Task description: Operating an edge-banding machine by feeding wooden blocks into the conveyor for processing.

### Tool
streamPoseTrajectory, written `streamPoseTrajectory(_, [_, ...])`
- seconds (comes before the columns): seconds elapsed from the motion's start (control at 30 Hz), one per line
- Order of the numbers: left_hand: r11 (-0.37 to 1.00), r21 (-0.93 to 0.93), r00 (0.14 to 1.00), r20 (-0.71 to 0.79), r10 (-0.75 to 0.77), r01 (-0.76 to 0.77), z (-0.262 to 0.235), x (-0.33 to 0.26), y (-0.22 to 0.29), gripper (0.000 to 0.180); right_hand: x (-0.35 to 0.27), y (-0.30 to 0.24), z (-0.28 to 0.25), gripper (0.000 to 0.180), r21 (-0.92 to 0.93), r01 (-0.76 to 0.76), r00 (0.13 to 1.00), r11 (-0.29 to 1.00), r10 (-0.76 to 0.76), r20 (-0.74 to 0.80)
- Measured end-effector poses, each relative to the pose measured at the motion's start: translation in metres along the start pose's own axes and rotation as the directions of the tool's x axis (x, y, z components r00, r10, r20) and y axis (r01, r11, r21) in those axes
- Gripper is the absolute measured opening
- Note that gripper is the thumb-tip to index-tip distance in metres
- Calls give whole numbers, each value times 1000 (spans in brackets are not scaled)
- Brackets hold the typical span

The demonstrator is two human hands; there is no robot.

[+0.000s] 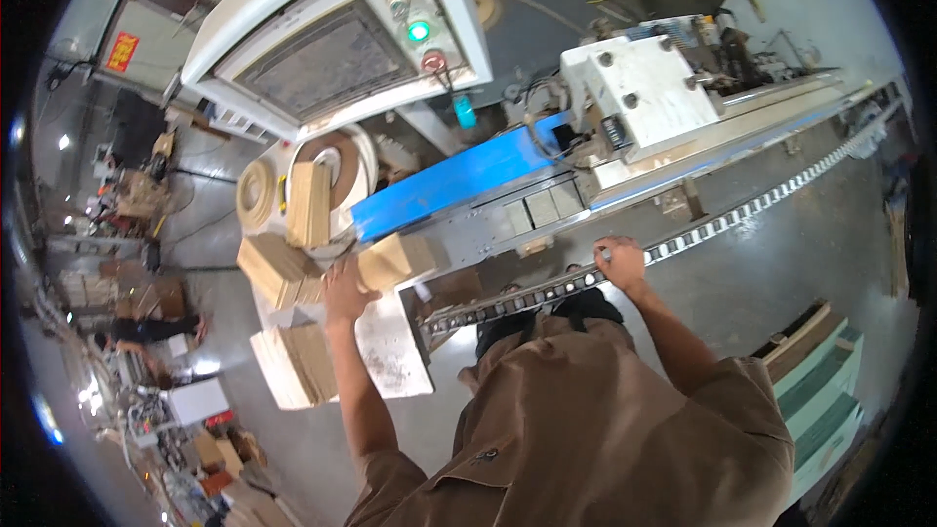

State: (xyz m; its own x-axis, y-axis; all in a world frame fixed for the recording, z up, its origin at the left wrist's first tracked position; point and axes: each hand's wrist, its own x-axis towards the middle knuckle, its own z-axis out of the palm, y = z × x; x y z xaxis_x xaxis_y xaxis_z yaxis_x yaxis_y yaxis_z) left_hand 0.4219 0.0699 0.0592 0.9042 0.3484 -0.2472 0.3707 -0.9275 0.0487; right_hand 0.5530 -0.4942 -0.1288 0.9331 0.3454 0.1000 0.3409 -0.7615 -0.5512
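Note:
My left hand (347,291) is over the white side table (395,346), fingers apart. It lies between a stack of pale wooden boards (273,268) and a wooden block (393,261) at the machine bed's left end; its fingertips reach the stack's edge, and I cannot tell whether it presses on it. My right hand (622,262) is closed at the roller rail (727,227) along the machine's front. A small grey piece shows at its fingers, too small to name. Between the hands runs the grey bed (478,234) with a blue guard (459,181) behind it.
A control cabinet (322,63) with a dark screen and lit green button stands behind. More wooden boards (296,364) and an upright stack (309,203) share the table with tape rolls (256,192). A white machine head (639,88) sits right. Green-sided panels (825,400) stand at lower right.

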Motion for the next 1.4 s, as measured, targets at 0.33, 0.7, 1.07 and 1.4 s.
streamPoseTrajectory(0.33, [961, -130, 905, -385, 179, -245, -25, -3, 29, 95, -36, -71, -7, 11, 183, -190, 949, 965, 228, -218])
streamPoseTrajectory(0.7, [672, -381, 773, -311, 554, -635, 49, -1, 244, 87, -51, -110, 1, 17, 404, -351, 863, 844, 460, -210])
streamPoseTrajectory(1.07, [805, -256, 838, -288, 464, -534, 123, 70, 267, 79, -30, -93, 14, 22, 751, -345, 764, 563, 633, -123])
streamPoseTrajectory(1.4, [825, -152, 787, -433, 439, -544, 144, 66, 274, 54, 51, -97, 14, 62, 755, -620, 697, -213, 293, 655])
